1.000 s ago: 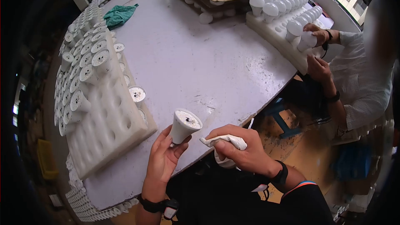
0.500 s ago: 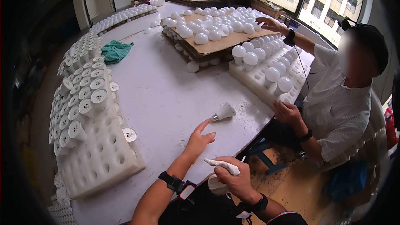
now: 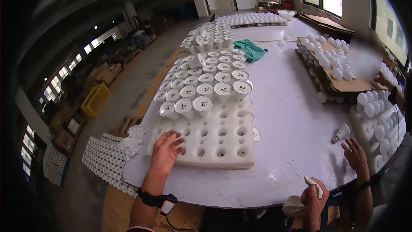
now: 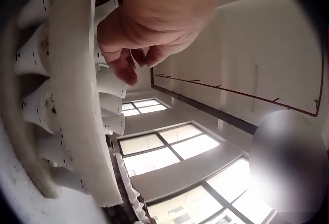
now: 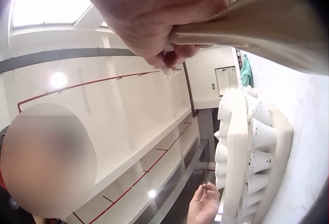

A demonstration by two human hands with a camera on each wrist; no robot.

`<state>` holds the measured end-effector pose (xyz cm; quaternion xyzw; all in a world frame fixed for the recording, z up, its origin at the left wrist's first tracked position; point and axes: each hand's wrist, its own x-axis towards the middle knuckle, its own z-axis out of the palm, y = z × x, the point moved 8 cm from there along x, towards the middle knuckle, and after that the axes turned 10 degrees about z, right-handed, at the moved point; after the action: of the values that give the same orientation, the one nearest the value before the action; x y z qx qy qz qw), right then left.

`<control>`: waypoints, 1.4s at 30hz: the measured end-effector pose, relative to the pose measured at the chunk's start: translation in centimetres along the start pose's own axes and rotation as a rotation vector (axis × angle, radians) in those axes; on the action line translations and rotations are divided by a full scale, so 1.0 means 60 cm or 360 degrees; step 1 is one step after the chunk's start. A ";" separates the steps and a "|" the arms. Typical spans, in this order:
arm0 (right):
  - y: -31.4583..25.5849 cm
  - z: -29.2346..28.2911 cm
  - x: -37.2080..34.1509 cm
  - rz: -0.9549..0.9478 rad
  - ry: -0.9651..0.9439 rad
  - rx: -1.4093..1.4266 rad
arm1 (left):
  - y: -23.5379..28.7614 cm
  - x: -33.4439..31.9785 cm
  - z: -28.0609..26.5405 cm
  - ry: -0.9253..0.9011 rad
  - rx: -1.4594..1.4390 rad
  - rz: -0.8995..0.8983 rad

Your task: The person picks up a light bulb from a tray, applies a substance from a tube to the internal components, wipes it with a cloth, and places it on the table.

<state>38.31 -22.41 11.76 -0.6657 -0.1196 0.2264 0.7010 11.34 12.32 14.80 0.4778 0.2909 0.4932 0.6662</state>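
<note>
My left hand [image 3: 166, 152] hovers at the front left of the white foam tray [image 3: 231, 161], fingers loosely bent and nothing in them. Rows of white cone-shaped bulb housings [image 3: 205, 89] stand in the tray behind the hand, open ends up, with bare holes in front. My right hand [image 3: 314, 202], at the table's front edge, grips a soft white squeeze bag [image 3: 293, 206]. The bag's narrow end pokes up past the fingers, and its body also shows in the right wrist view. One bulb housing [image 3: 342, 133] lies on its side at the table's right.
Another person's hand [image 3: 356, 154] reaches in beside the lying housing. A foam tray of finished bulbs [image 3: 372, 135] and a cardboard sheet [image 3: 347, 85] bearing white bulbs are on the right. A green cloth [image 3: 250, 50] lies at the back. Stacked housings [image 3: 105, 161] stand low left.
A second ago my left hand held a bulb housing; it then lay on the table by my fingertips. Since then my left hand has moved left to the foam tray, and the view has turned left.
</note>
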 end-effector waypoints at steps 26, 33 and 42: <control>-0.080 0.073 -0.067 -0.1136 -0.0333 -0.0997 | -0.142 -0.209 0.161 -0.0538 -0.0568 -0.1058; -0.083 0.073 -0.077 -0.1260 -0.0484 -0.1042 | -0.203 -0.314 0.233 -0.0896 -0.0727 -0.1527; -0.078 0.068 -0.077 -0.1240 -0.0540 -0.1146 | -0.209 -0.323 0.241 -0.0838 -0.0470 -0.1566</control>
<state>33.12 -21.10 17.37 -0.7240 -0.5378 -0.0007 0.4320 21.85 -11.58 7.00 0.2948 0.2313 0.0250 0.9268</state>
